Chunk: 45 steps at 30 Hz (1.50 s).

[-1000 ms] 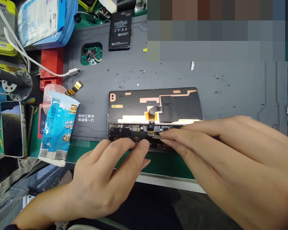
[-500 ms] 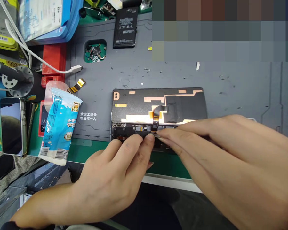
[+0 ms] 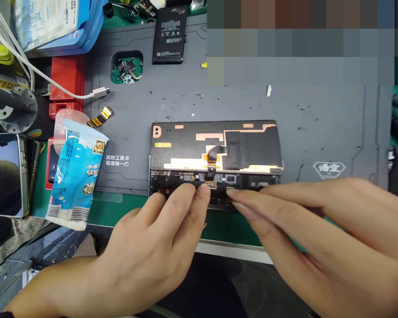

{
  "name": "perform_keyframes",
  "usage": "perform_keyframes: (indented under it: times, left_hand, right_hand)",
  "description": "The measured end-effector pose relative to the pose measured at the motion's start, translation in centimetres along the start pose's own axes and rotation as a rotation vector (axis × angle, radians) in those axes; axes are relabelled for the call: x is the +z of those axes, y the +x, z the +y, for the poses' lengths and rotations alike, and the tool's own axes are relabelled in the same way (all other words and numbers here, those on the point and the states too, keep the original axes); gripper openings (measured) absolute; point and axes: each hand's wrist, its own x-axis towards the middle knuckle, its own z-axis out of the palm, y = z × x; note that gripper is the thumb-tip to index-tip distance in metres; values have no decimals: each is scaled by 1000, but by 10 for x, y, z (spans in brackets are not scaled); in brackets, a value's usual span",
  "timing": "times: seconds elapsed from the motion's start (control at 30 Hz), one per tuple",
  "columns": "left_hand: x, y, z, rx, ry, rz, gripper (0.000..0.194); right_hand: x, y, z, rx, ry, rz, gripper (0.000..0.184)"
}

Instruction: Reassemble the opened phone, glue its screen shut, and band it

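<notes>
In the head view an opened phone (image 3: 219, 179) lies before me, its circuitry showing along the near side. Over its far part rests a black panel (image 3: 189, 150) with copper-coloured foil patches. A short flex cable (image 3: 211, 170) runs from this panel down to the phone body. My left hand (image 3: 162, 234) is closed on the phone's near edge, two fingertips pressing by a small metal plate (image 3: 212, 186) at the cable's end. My right hand (image 3: 295, 225) has its fingertips pinched over the phone's near side, right of the cable; what they hold is hidden.
A grey work mat (image 3: 172, 97) carries a battery (image 3: 169, 35), a loose flex cable (image 3: 101, 117) and small scraps. On the left are a blue snack packet (image 3: 78, 172), another phone (image 3: 6, 174), a white charging cable (image 3: 66, 90) and a red box (image 3: 66, 77).
My right hand has moved right, away from my left fingertips and the cable's end, uncovering more of the phone. My left hand stays at the small metal plate. The view has shifted slightly.
</notes>
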Motion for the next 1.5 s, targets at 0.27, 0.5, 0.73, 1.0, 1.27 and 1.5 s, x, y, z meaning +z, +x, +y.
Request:
perform_keyframes:
  times: [0.27, 0.5, 0.73, 1.0, 1.27, 1.5]
  left_hand:
    - [-3, 3, 1, -14, 22, -4, 54]
    - [-4, 2, 2, -15, 29, -8, 56]
    - [-3, 2, 1, -28, 26, -9, 57]
    - [-2, 2, 1, -27, 7, -10, 60]
    - [-3, 2, 2, -33, 3, 7, 63]
    - [-3, 1, 2, -30, 20, 5, 63]
  right_hand:
    - [7, -3, -10, -28, -8, -15, 40]
    - [6, -4, -8, -26, -8, -19, 40]
    - [6, -3, -8, -50, -35, -15, 49]
    - [4, -8, -12, -65, 32, -9, 50]
    - [7, -7, -14, -54, 25, 3, 49]
    - [7, -2, -15, -58, -20, -5, 55]
